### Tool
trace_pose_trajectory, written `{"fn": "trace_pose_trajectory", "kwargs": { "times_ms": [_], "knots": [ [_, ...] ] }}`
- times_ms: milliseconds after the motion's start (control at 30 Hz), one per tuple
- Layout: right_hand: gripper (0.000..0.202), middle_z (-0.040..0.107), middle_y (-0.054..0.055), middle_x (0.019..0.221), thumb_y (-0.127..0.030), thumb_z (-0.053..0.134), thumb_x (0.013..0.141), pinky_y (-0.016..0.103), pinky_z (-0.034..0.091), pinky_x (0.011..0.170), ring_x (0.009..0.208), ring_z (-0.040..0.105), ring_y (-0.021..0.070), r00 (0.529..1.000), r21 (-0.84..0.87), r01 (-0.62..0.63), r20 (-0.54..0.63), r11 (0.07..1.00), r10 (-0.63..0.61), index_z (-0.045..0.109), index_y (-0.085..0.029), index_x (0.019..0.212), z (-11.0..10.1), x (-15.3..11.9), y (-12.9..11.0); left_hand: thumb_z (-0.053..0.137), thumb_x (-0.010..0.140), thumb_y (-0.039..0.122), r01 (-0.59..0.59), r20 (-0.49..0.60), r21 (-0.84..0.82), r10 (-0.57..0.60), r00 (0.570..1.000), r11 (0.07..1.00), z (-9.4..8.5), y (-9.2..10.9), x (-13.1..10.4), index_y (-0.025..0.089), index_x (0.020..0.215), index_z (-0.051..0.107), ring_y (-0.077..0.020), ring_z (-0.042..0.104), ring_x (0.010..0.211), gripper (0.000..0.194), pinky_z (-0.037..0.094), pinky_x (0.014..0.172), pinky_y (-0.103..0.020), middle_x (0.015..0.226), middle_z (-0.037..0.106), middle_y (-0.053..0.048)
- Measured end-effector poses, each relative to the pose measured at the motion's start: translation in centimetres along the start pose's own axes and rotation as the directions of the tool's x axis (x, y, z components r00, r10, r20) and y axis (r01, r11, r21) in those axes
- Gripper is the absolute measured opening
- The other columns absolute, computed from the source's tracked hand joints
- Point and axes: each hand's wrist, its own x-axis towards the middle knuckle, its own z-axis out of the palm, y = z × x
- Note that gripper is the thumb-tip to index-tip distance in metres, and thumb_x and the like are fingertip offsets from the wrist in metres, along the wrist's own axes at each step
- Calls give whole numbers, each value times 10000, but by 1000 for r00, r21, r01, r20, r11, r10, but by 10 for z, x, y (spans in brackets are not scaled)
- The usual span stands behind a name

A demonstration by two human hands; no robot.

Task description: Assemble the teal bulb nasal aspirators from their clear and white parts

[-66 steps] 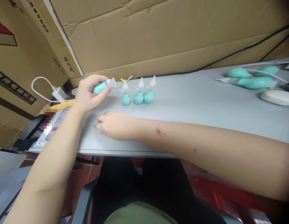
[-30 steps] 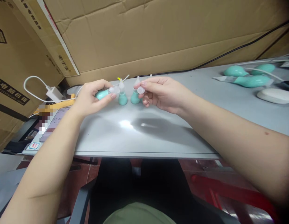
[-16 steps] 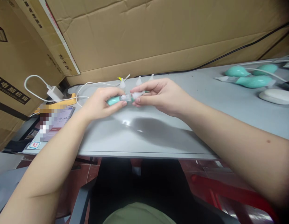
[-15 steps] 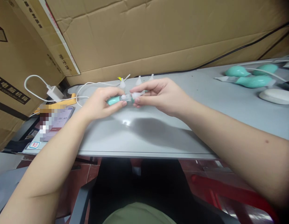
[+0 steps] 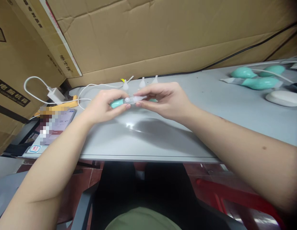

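Note:
My left hand (image 5: 107, 102) is closed around a teal bulb nasal aspirator (image 5: 117, 103) that lies sideways, its clear neck pointing right. My right hand (image 5: 162, 97) pinches a translucent nozzle tip (image 5: 140, 98) between thumb and fingers. The tip lines up with the clear neck and appears to touch it; whether it is fully seated I cannot tell. Behind the hands stand three more pale nozzle tips, a left one (image 5: 125, 85), a middle one (image 5: 142, 83) and a right one (image 5: 155, 79). A bit of teal (image 5: 153, 100) shows under my right fingers.
Several teal bulbs (image 5: 262, 83) lie at the right of the grey table (image 5: 148, 143), near a white oval case (image 5: 284, 98). On the left are a phone (image 5: 62, 126), a white charger (image 5: 56, 95) and cable. Cardboard (image 5: 162, 38) walls the back.
The nozzle tip in my right hand has come up to the clear neck and now lies in line with it. My left hand has stayed in place.

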Motion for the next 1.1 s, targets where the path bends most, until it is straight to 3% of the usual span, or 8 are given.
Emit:
{"fn": "trace_pose_trajectory", "kwargs": {
  "times_ms": [133, 233, 367, 500, 867, 1100],
  "knots": [
    [201, 932, 1, 1074, -458, 990, 947, 410, 744, 902, 937, 859, 227, 995, -121, 96, -15, 988, -98, 927, -305, 1062, -1, -1, 2, 734, 1095, 527, 17, 13, 22, -18, 1000, 1000, 0, 0, 0, 206, 1058, 836, -185, 722, 812, 339, 558, 776, -319, 952, 850, -56],
    [173, 927, 7, 1045, -424, 981, 956, 397, 736, 887, 896, 844, 218, 994, -174, 97, -41, 980, -106, 934, -287, 1052, 0, -3, 2, 726, 1097, 530, 20, 19, 29, -21, 1000, 999, 0, 0, 0, 208, 1059, 832, -191, 728, 820, 341, 561, 781, -325, 968, 858, -62],
    [181, 913, 21, 1022, -434, 981, 957, 390, 713, 880, 894, 823, 219, 998, -184, 7, -67, 983, -20, 943, -283, 1049, 1, -5, -2, 729, 1102, 517, 3, 12, 37, -3, 1000, 999, 1, -1, -1, 210, 1071, 841, -197, 753, 847, 328, 560, 798, -327, 997, 875, -74],
    [142, 908, 19, 1004, -435, 960, 977, 395, 687, 890, 903, 811, 228, 999, -217, -43, -23, 975, 39, 946, -305, 1032, 0, -5, -8, 710, 1106, 547, 7, 24, 99, -9, 1000, 995, 2, -2, -2, 220, 1124, 853, -212, 762, 869, 357, 551, 804, -341, 1014, 881, -84],
    [107, 913, 17, 1004, -294, 825, 1065, 338, 604, 837, 851, 791, 188, 984, -395, 179, 79, 901, -161, 927, -267, 1043, -3, -4, -8, 671, 1132, 528, 19, 48, 231, -31, 998, 973, 2, 2, -5, 231, 1216, 872, -239, 782, 922, 368, 530, 819, -355, 1038, 888, -87],
    [222, 885, 56, 1039, -368, 713, 1135, 355, 597, 849, 916, 796, 232, 961, -524, 271, 190, 808, -199, 898, -267, 1204, -9, -3, -3, 718, 1102, 515, 18, 34, 98, -21, 999, 995, 2, -2, -4, 218, 1156, 873, -216, 772, 877, 340, 551, 823, -342, 1007, 885, -80]
  ]
}}
